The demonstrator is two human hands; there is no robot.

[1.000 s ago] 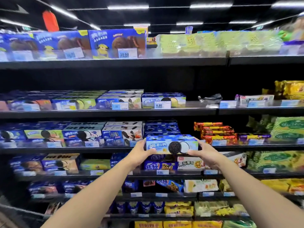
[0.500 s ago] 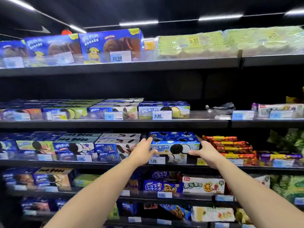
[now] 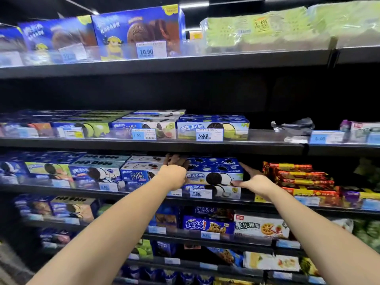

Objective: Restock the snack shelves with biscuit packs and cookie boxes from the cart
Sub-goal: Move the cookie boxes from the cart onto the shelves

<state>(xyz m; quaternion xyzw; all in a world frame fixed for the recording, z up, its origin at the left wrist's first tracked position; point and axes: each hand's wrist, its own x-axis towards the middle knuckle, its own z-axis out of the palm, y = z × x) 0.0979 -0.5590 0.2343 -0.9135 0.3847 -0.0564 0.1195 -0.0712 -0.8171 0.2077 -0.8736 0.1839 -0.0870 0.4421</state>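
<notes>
Cookie box [image 3: 213,171] rests on a second box [image 3: 223,191], left hand [image 3: 174,172] curled over its left end, right hand [image 3: 255,182] pressed straight-fingered against its right end.

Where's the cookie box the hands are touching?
Head view, centre: the cookie box sits stacked on the third shelf down, between the left hand and right hand, beside red packs.

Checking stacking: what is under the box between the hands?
Under the top box lies a matching box, front partly covered by the 7.50 price tag. Anything behind is hidden.
</notes>
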